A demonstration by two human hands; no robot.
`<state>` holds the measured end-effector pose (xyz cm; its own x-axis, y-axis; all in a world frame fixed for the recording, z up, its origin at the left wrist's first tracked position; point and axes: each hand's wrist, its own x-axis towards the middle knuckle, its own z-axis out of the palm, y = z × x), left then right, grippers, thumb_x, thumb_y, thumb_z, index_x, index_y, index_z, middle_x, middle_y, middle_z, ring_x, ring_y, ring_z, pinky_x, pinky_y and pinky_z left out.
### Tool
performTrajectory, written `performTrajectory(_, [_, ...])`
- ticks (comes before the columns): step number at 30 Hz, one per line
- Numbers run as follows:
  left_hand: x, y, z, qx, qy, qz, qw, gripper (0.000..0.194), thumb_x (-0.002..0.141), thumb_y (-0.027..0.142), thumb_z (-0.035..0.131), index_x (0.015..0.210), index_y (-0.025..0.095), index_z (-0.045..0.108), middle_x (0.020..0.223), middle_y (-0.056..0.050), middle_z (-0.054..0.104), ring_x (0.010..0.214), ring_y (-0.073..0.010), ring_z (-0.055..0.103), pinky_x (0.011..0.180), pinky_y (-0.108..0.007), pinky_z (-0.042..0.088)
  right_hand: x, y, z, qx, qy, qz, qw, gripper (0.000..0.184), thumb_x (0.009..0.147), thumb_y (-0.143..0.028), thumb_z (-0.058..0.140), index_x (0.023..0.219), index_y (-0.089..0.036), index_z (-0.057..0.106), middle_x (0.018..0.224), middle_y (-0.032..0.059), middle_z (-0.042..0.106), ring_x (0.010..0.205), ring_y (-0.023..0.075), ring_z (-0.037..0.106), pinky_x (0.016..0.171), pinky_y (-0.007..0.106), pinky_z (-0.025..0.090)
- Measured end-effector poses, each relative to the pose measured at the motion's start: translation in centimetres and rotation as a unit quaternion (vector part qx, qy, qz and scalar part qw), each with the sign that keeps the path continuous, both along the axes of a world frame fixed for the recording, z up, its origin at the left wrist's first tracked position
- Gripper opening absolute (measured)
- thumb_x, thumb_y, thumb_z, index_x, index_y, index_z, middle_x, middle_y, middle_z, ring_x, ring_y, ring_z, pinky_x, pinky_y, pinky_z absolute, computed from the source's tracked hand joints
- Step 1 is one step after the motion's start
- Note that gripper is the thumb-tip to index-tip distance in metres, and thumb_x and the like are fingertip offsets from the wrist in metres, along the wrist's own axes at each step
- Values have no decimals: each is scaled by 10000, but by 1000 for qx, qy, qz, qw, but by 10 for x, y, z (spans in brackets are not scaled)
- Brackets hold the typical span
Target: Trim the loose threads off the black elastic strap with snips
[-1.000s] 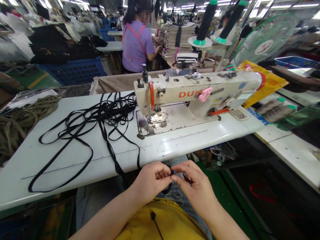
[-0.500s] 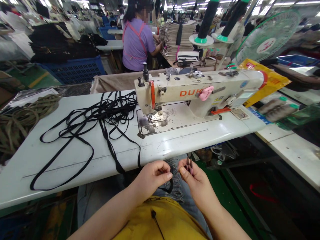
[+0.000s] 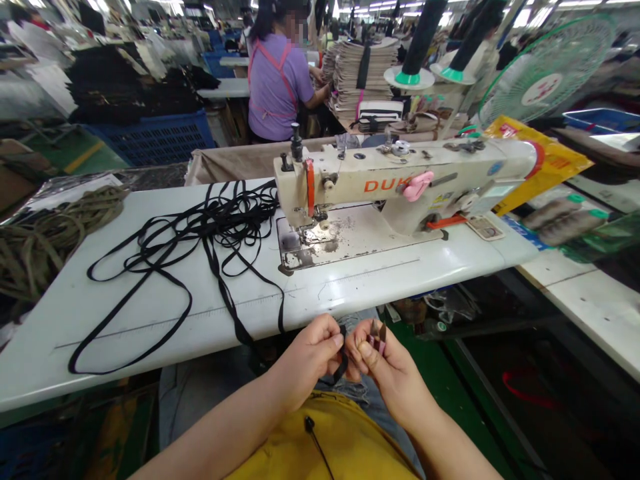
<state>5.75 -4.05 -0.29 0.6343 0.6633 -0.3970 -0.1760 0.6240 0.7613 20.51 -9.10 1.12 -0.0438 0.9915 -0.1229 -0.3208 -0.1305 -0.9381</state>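
Over my lap, my left hand (image 3: 311,352) pinches a narrow black strap (image 3: 343,365), whose end sticks up past the thumb and whose lower part loops below the fingers. My right hand (image 3: 384,360) is closed round small thread snips (image 3: 383,339), their dark blades pointing up between the fingers. Its fingertips are close against the strap; whether they grip it too is hidden. From the lap, black strapping runs up over the table edge to a tangled heap (image 3: 220,223) on the white table (image 3: 150,340).
A sewing machine (image 3: 350,180) stands on the table behind my hands. Olive straps (image 3: 55,233) are heaped at the left. Beyond are a blue crate (image 3: 155,137), a co-worker in purple (image 3: 277,87) and stacked fabric pieces (image 3: 357,73). A green fan (image 3: 547,83) stands at the right.
My hands have come together, the right moving left to the strap. The strap's end now shows above my left thumb. The whole view has shifted slightly.
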Motion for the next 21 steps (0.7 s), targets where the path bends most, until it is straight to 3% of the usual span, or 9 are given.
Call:
performTrajectory(4, [-3, 1, 1, -17, -50, -10, 999, 323, 876, 453, 685, 892, 204, 480, 818, -8, 622, 657, -136, 589, 652, -297, 480, 5, 1, -2, -12, 7, -24, 1000, 303, 952, -512, 644, 892, -236, 534, 731, -27, 481, 634, 157, 508, 559, 285, 456])
performTrajectory(11, [-8, 7, -1, 116, 39, -27, 992, 260, 806, 268, 744, 944, 191, 537, 786, -13, 662, 698, -152, 611, 692, -291, 475, 6, 2, -10, -52, 24, -71, 996, 296, 931, -477, 690, 943, -230, 528, 644, -57, 478, 546, 117, 420, 502, 240, 289])
performTrajectory(14, [-10, 10, -2, 215, 144, -16, 966, 184, 798, 222, 728, 930, 188, 604, 790, -21, 689, 747, -177, 647, 736, -300, 485, 1, 3, -12, -45, 64, -89, 993, 275, 924, -438, 707, 926, -224, 534, 621, -70, 433, 530, 106, 391, 498, 240, 250])
performTrajectory(17, [-13, 11, -3, 302, 221, -10, 927, 108, 838, 203, 690, 943, 200, 661, 863, -28, 724, 812, -188, 674, 792, -302, 497, -3, 4, -12, -27, 101, -91, 990, 240, 928, -391, 706, 907, -224, 536, 610, -79, 420, 527, 98, 371, 534, 244, 287])
performTrajectory(21, [-18, 12, -2, 362, 235, -16, 902, 287, 864, 150, 652, 1133, 238, 698, 898, -9, 722, 822, -172, 675, 797, -279, 508, 3, 5, -11, -35, 52, -74, 995, 267, 917, -432, 702, 900, -227, 532, 606, -79, 434, 528, 102, 366, 530, 244, 281])
